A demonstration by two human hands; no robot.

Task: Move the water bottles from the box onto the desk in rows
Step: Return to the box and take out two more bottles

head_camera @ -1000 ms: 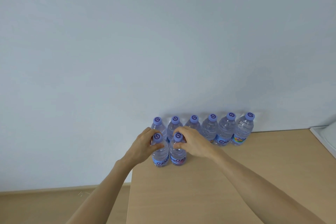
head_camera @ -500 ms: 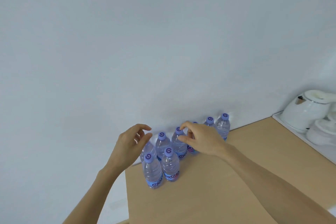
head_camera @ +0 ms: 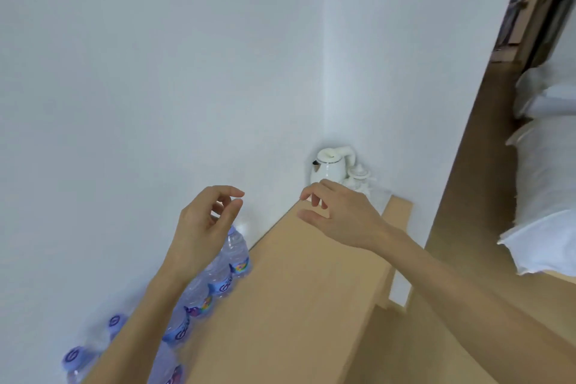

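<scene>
Several clear water bottles (head_camera: 232, 254) with purple caps stand in a line along the white wall on the wooden desk (head_camera: 296, 290), at the lower left of the head view. My left arm crosses in front of them and hides parts of the row. My left hand (head_camera: 202, 227) hangs above the far end of the row with loosely curled fingers and holds nothing. My right hand (head_camera: 339, 215) floats over the desk farther right, fingers relaxed, also holding nothing. The box is out of view.
A white kettle (head_camera: 328, 167) and small white cups (head_camera: 358, 176) sit in the far corner of the desk. The desk's right edge (head_camera: 392, 259) drops to a wooden floor. White bedding (head_camera: 548, 212) lies at the right.
Both hands let go of the two front bottles and lifted away. The view swung right, so the bottles now sit at the lower left and the kettle corner is central.
</scene>
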